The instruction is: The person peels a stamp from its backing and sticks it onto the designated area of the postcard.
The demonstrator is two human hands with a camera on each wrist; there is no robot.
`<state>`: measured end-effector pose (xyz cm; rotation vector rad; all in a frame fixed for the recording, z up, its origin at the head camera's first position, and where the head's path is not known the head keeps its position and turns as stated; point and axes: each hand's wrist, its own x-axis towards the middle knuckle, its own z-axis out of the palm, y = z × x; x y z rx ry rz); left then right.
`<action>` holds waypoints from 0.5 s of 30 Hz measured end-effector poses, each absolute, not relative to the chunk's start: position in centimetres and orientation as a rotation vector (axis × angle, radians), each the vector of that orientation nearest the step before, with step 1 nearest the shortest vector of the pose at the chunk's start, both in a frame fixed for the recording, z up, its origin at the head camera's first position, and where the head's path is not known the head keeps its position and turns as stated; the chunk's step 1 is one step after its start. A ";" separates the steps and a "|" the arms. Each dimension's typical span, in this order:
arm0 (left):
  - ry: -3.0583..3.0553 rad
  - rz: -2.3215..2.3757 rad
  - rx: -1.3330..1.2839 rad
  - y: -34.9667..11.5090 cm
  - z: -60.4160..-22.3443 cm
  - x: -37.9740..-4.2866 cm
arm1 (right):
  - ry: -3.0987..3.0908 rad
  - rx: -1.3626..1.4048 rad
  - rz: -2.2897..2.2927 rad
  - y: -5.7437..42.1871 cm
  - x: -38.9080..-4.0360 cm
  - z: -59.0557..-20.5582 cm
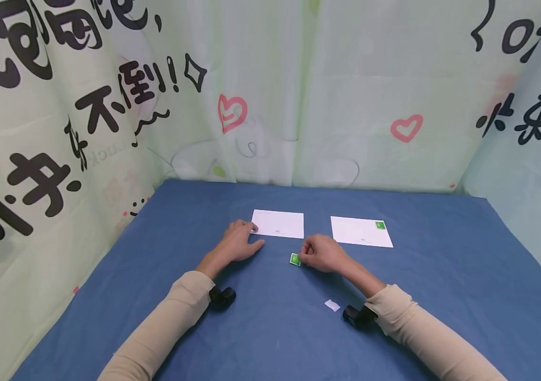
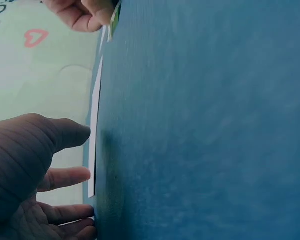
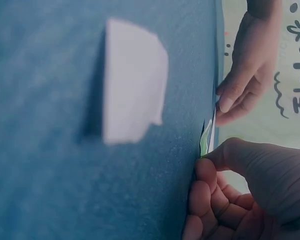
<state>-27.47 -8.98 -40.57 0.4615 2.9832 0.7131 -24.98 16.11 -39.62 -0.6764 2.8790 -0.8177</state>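
Between thumb and forefinger my right hand [image 1: 324,253] pinches a small green stamp [image 1: 295,259] by its edge, low over the blue cloth. The right wrist view shows the same stamp [image 3: 205,140] tilted at the fingertips. My left hand [image 1: 238,241] rests at the left end of a white envelope [image 1: 278,223], its fingers spread and touching the corner. To the right lies a second white envelope [image 1: 358,232] with a green stamp [image 1: 380,225] in its upper right corner.
A torn scrap of white paper [image 1: 332,305] lies on the blue tablecloth [image 1: 270,328] near my right wrist. Printed curtains [image 1: 327,95] hang behind the table and at both sides. Each wrist carries a black camera [image 1: 222,298].
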 end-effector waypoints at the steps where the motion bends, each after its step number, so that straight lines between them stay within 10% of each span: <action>1: 2.976 0.716 0.479 -9.0 -40.6 -27.2 | 2.881 -0.678 -0.829 16.2 -24.8 -39.7; 15: 2.905 0.760 0.621 -9.3 -40.2 -23.1 | 2.885 -0.696 -1.022 16.6 -22.2 -39.2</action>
